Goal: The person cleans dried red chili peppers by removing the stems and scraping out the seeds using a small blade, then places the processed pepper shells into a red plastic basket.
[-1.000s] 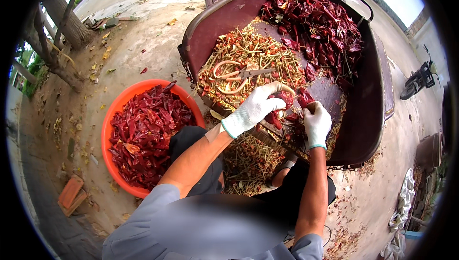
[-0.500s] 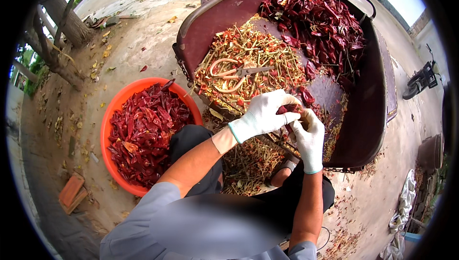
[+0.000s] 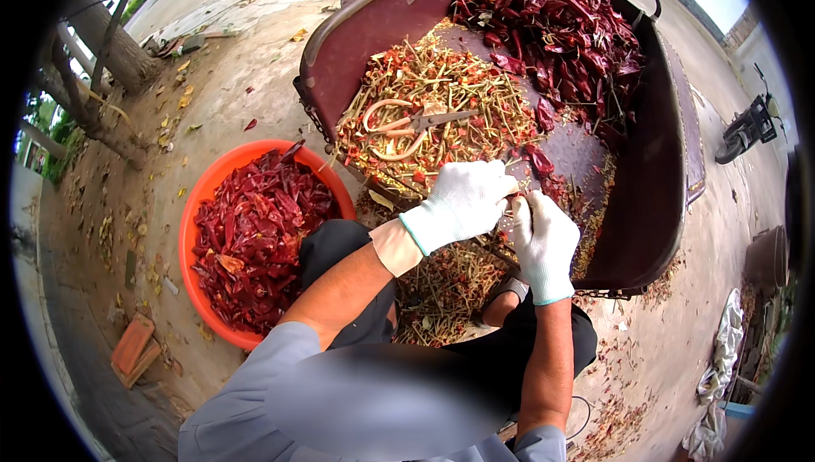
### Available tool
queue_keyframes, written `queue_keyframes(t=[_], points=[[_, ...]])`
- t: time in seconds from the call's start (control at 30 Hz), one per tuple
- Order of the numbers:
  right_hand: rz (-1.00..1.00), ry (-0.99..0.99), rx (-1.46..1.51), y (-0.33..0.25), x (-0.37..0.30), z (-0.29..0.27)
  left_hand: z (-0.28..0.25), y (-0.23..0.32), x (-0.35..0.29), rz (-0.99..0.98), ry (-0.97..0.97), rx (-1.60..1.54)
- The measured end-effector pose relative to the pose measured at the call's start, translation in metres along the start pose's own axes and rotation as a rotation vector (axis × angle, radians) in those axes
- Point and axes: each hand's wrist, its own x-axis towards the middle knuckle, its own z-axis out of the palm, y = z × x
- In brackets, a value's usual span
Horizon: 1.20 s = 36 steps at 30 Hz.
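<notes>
My left hand [image 3: 463,205], in a white glove with a teal cuff, is closed with its fingertips pressed together over the near edge of a maroon cart bed [image 3: 658,250]. Close against it, my gloved right hand [image 3: 548,245] pinches too. Only a reddish bit of a dried red chili [image 3: 514,199] shows between the fingertips; the gloves hide the rest. Beyond my left hand, scissors [image 3: 416,126] with pale looped handles lie on a heap of chili stems [image 3: 450,80]. A large pile of whole dried chilies [image 3: 560,29] fills the bed's far right.
An orange-red basin [image 3: 188,267] full of dried red chili pods stands left of my knees. More stems [image 3: 446,284] lie on the ground between my feet. Bricks [image 3: 134,350], tree trunks [image 3: 119,42], a parked two-wheeler [image 3: 749,132] and a bucket [image 3: 768,260] stand farther out.
The dark red chili that showed between both hands is now mostly hidden. My left hand has turned knuckles-up, and the fingertips have drawn slightly apart.
</notes>
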Motion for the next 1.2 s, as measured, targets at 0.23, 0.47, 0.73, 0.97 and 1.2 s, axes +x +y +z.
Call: queue_keyframes(t=[0.23, 0.47, 0.73, 0.97, 1.2], points=[[0.294, -0.134, 0.496, 0.000, 0.002, 0.003, -0.003, -0.006, -0.003, -0.115, -0.104, -0.265], [0.754, 0.021, 1.397, 0.030, 0.015, -0.001, -0.018, 0.001, -0.001, -0.494, -0.173, -1.164], [0.373, 0.023, -0.211, 0.082, 0.033, 0.026, -0.028, -0.009, 0.007, -0.481, -0.041, -1.263], [0.411, -0.146, -0.438, 0.081, 0.042, 0.046, -0.024, -0.009, 0.005, -0.398, -0.013, -1.129], [0.335, 0.064, -0.176, 0.081, 0.030, 0.020, -0.023, -0.005, 0.003, -0.271, 0.074, -0.616]])
